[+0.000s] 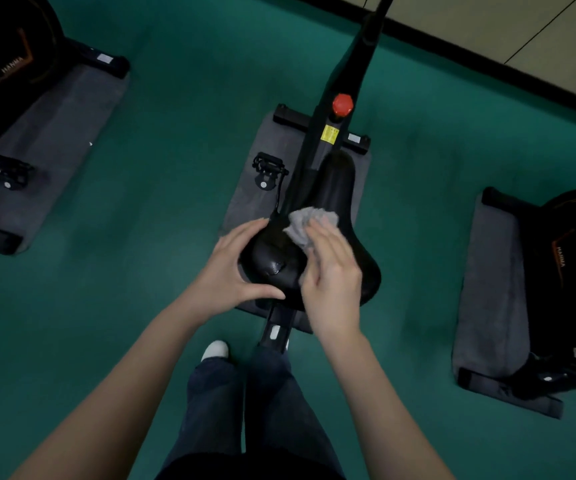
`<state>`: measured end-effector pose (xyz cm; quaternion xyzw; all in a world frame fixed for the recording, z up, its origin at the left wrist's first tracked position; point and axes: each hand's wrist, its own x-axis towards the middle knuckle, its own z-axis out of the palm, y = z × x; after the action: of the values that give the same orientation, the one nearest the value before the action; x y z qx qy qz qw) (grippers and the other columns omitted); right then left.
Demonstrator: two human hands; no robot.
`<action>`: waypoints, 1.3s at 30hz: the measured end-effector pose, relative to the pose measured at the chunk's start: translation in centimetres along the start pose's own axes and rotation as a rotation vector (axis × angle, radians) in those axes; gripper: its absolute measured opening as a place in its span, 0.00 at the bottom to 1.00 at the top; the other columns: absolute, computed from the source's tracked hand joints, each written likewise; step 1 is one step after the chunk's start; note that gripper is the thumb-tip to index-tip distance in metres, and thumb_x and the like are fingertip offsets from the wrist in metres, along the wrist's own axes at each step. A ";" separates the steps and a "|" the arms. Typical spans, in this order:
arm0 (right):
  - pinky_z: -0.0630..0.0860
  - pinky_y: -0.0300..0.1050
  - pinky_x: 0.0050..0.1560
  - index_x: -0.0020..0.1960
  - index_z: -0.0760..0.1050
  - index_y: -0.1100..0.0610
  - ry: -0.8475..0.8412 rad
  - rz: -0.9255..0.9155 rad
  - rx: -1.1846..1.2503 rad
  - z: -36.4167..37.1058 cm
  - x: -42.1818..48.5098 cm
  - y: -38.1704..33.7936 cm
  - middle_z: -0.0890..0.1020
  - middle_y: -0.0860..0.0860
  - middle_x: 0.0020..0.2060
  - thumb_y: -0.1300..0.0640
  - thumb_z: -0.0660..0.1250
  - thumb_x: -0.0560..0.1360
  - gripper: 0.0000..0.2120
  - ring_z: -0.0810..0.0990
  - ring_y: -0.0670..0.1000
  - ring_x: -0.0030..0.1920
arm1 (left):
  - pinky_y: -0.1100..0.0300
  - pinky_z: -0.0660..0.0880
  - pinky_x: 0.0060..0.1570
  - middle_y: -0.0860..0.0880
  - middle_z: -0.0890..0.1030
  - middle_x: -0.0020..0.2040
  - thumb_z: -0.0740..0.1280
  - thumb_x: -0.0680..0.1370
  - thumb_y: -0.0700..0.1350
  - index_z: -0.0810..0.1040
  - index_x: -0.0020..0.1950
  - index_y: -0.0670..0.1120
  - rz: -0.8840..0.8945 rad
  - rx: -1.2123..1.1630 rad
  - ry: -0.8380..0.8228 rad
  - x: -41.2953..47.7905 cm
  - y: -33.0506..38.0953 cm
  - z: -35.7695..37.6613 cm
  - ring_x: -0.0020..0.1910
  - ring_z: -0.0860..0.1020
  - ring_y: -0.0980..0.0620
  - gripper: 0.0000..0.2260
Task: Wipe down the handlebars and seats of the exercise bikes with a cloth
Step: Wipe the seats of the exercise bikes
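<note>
At centre of the head view: black seat (335, 188) of the middle exercise bike (349, 74), nose pointing away from the person, wide end nearest them.

Left hand (231, 268) grip: thumb and fingers curled round the seat's rear left edge, holding it.

Right hand (331, 275) grip: flat, fingers fairly straight, pressing the grey cloth (302, 225) down onto the seat top. Hand is slightly motion-blurred. Cloth is bunched and sticks out past the fingertips toward the seat nose.

Ahead of the seat on the frame: red knob (342, 105), yellow label (330, 135) just below it. Pedal (267, 166) sits left of the frame. Bike stands on a grey mat (245, 202) on the green floor (175, 116).

Second bike (2, 64) at far left and third bike (563, 271) at far right, both on grey mats, well apart from the middle one.

Bottom edge: dark trousers, one white shoe (214, 350) just behind the bike's rear foot.
</note>
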<state>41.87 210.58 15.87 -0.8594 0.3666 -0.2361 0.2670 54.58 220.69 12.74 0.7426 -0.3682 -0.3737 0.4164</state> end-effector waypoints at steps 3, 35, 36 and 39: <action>0.68 0.52 0.68 0.61 0.76 0.66 -0.103 -0.114 0.003 0.6 -1.7 -1.4 0.78 0.58 0.61 0.72 0.60 0.73 0.18 0.74 0.56 0.66 | 0.53 0.58 0.73 0.61 0.62 0.70 0.75 0.55 0.64 0.59 0.74 0.55 0.003 0.018 -0.044 0.0 -0.6 -0.5 0.71 0.60 0.58 0.51; 0.76 0.40 0.57 0.59 0.77 0.62 0.570 0.424 0.161 0.4 -4.0 4.3 0.81 0.54 0.53 0.64 0.61 0.79 0.10 0.79 0.49 0.55 | 0.44 0.68 0.67 0.67 0.65 0.68 0.75 0.55 0.69 0.64 0.70 0.65 0.132 -0.025 -0.101 1.7 -4.4 -1.5 0.71 0.63 0.58 0.45; 0.76 0.41 0.56 0.58 0.77 0.61 0.537 0.501 0.235 -0.2 -3.3 5.4 0.82 0.53 0.51 0.63 0.61 0.79 0.10 0.80 0.48 0.53 | 0.44 0.68 0.67 0.67 0.65 0.68 0.75 0.55 0.68 0.64 0.70 0.65 0.134 -0.031 -0.102 1.7 -4.5 -1.5 0.70 0.63 0.58 0.45; 0.75 0.49 0.53 0.55 0.77 0.61 0.418 0.711 0.537 -1.3 -1.7 8.4 0.81 0.53 0.47 0.62 0.59 0.80 0.10 0.79 0.50 0.48 | 0.44 0.68 0.67 0.66 0.66 0.68 0.76 0.56 0.64 0.65 0.70 0.62 0.141 -0.048 -0.086 1.7 -4.4 -1.4 0.70 0.64 0.59 0.44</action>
<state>35.77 206.56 11.18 -0.5162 0.6090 -0.3840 0.4638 57.58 221.41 8.87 0.6878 -0.4279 -0.3839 0.4432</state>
